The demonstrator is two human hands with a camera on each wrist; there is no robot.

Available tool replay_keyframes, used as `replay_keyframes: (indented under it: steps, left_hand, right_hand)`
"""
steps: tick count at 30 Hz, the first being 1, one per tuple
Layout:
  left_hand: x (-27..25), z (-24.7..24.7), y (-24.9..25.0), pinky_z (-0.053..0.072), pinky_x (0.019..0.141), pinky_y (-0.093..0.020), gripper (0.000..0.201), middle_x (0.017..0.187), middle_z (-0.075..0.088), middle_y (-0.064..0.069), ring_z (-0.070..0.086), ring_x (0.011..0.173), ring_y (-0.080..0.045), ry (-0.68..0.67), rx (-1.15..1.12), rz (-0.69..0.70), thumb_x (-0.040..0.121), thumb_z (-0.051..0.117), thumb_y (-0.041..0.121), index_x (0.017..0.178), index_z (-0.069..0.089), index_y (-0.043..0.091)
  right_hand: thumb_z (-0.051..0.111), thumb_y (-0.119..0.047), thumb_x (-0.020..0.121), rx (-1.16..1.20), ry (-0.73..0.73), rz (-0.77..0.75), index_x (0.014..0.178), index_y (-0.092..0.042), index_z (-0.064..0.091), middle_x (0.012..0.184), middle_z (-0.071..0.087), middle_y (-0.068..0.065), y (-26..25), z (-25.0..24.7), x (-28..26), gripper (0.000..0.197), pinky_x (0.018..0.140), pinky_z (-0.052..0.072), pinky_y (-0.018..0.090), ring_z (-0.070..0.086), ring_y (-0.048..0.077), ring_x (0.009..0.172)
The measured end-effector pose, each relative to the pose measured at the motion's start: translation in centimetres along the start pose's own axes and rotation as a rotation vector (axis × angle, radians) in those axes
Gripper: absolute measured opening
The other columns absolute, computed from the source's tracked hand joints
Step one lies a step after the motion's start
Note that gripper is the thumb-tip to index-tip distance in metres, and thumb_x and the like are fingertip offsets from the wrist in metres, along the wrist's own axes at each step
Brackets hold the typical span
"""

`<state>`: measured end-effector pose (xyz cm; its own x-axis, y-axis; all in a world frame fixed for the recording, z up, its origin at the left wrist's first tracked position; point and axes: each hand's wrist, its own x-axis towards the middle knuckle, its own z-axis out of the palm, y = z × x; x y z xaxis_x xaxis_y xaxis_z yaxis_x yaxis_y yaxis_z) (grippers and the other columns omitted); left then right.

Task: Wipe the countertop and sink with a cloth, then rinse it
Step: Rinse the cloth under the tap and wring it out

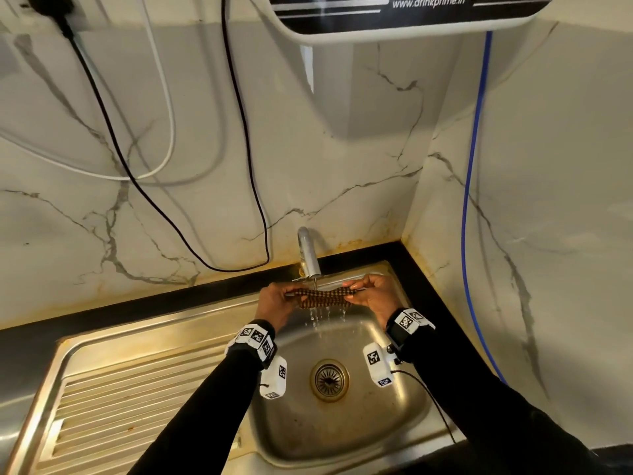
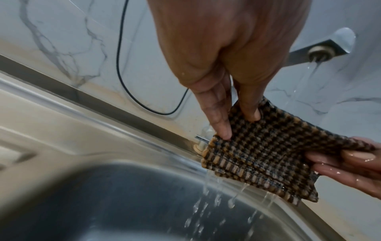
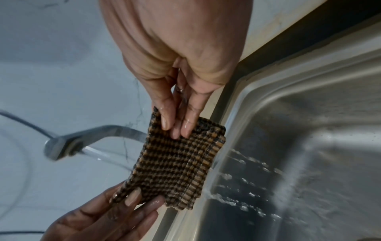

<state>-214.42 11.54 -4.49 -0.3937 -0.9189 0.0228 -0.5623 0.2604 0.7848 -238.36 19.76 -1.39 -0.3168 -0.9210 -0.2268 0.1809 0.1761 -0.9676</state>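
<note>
White marble-veined wall tiles (image 1: 308, 159) are meeting at a corner, black cables (image 1: 239, 132) and a blue hose (image 1: 474, 138) are hanging down, and a white appliance (image 1: 404, 15), possibly a water purifier, is overhanging.

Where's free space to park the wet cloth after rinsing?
Free: the ribbed drainboard, left of the sink basin, bordered behind by the black countertop strip. Basin floor around the drain is also bare. Crowded: under the tap, where left hand and right hand stretch the cloth.
</note>
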Motion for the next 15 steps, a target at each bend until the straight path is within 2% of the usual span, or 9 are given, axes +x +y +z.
replay_keyframes:
  steps: [2, 3, 7, 10, 11, 13, 15]
  left_hand:
    - [-0.5, -1.2, -0.9, 0.061, 0.088, -0.028, 0.027, 0.096, 0.078, 0.010, 0.073, 0.092, -0.003, 0.009, -0.002, -0.019, 0.087, 0.080, 0.014, 0.112, 0.078, 0.027]
    - [-0.8, -1.8, -1.5, 0.061, 0.088, -0.028, 0.028, 0.096, 0.078, 0.010, 0.073, 0.091, -0.003, 0.018, -0.005, -0.028, 0.087, 0.079, 0.013, 0.111, 0.078, 0.027]
    - [-2.1, -3.7, -3.7, 0.064, 0.080, -0.033, 0.033, 0.092, 0.078, 0.011, 0.073, 0.080, -0.001, 0.012, -0.006, -0.087, 0.090, 0.076, 0.008, 0.107, 0.074, 0.036]
    - [-3.1, -4.9, -4.9, 0.063, 0.076, -0.030, 0.037, 0.090, 0.077, 0.015, 0.072, 0.075, 0.003, 0.039, 0.033, -0.076, 0.090, 0.076, 0.009, 0.100, 0.072, 0.045]
    - [-3.4, -5.2, -5.1, 0.062, 0.075, -0.028, 0.039, 0.089, 0.077, 0.016, 0.071, 0.075, 0.005, 0.058, 0.031, -0.074, 0.089, 0.077, 0.009, 0.097, 0.071, 0.047]
    - [-4.0, -5.7, -5.4, 0.059, 0.077, -0.024, 0.036, 0.089, 0.076, 0.019, 0.069, 0.077, 0.008, 0.077, 0.027, -0.070, 0.089, 0.078, 0.012, 0.098, 0.073, 0.046]
    - [-4.2, -5.8, -5.4, 0.057, 0.081, -0.020, 0.027, 0.095, 0.077, 0.017, 0.069, 0.084, 0.007, 0.080, 0.035, -0.051, 0.089, 0.078, 0.016, 0.106, 0.078, 0.037]
  right_hand:
    - [0.065, 0.030, 0.071, -0.046, -0.016, 0.000, 0.075, 0.003, 0.060, 0.097, 0.075, 0.023, -0.2, 1.7, 0.0, 0.029, 0.073, 0.063, 0.036, 0.075, 0.030, 0.092]
    - [0.064, 0.031, 0.071, -0.066, -0.024, 0.003, 0.074, 0.001, 0.059, 0.095, 0.076, 0.022, -0.2, 2.6, 0.1, 0.030, 0.071, 0.063, 0.035, 0.076, 0.027, 0.090]
    - [0.064, 0.031, 0.071, -0.120, -0.069, 0.022, 0.072, -0.002, 0.061, 0.090, 0.077, 0.018, -0.4, 5.5, 0.9, 0.033, 0.074, 0.063, 0.037, 0.076, 0.025, 0.092]
    - [0.068, 0.029, 0.071, -0.139, -0.100, 0.051, 0.072, -0.003, 0.058, 0.096, 0.075, 0.023, -0.6, 7.0, 1.1, 0.033, 0.078, 0.063, 0.045, 0.076, 0.026, 0.093]
    - [0.068, 0.029, 0.071, -0.145, -0.116, 0.059, 0.075, -0.001, 0.058, 0.097, 0.075, 0.024, -0.7, 7.4, 1.1, 0.031, 0.079, 0.063, 0.046, 0.076, 0.026, 0.092]
    - [0.071, 0.027, 0.071, -0.156, -0.131, 0.068, 0.089, 0.006, 0.062, 0.096, 0.076, 0.021, -0.8, 7.9, 1.2, 0.030, 0.074, 0.064, 0.042, 0.077, 0.024, 0.087]
    - [0.074, 0.024, 0.071, -0.168, -0.109, 0.065, 0.098, 0.008, 0.062, 0.093, 0.077, 0.019, -1.0, 8.2, 1.2, 0.035, 0.070, 0.064, 0.039, 0.077, 0.023, 0.083]
